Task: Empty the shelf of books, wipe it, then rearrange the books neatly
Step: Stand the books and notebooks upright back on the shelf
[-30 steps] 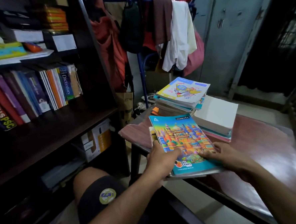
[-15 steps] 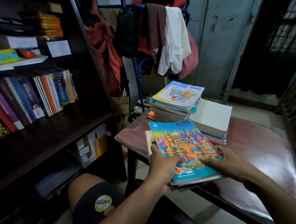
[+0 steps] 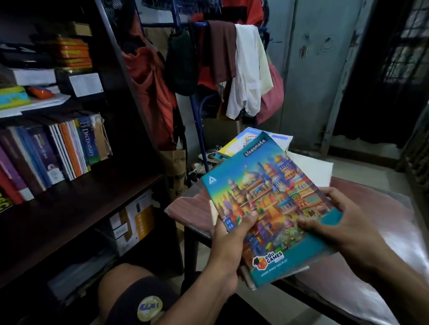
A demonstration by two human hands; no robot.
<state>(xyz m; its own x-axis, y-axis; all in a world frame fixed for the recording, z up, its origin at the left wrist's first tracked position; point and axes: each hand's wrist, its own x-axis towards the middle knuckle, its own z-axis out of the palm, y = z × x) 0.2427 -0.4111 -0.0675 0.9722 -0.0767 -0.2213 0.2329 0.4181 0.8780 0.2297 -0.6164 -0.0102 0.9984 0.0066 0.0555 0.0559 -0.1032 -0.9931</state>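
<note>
Above the desk's [image 3: 378, 230] near edge, both hands, left [image 3: 228, 239] and right [image 3: 343, 227], gripping stacked notebooks [image 3: 269, 206]; lower ones could slip out, loosely pinched.

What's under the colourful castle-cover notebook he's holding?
Under the castle-cover notebook, gripped by the left hand and right hand, edges of more thin books show at its lower left. Their covers and number are hidden. Below is the table.

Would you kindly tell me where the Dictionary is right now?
In the head view, the Dictionary stands upright on the middle shelf at left, near the right end of the book row, beside a worn brown book.
</note>
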